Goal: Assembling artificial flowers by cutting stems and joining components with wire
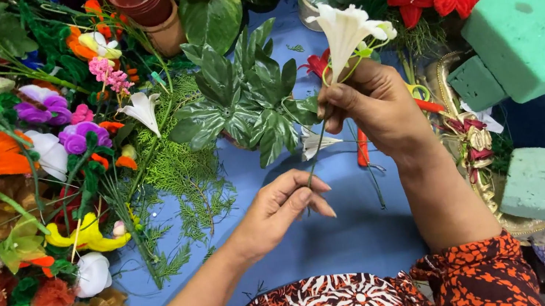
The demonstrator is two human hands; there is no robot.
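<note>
Head cam | blue table [347, 237], flowers all round | R fingers [334, 101] pinch white lily [344, 32] | L fingers [310, 195] grip stem [314, 157]

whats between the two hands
A thin green stem of the white flower runs from right hand to left hand, over bare blue table; head view.

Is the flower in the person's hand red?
No, the flower held up by the right hand is white, and the left hand pinches the lower end of its green stem.
</note>
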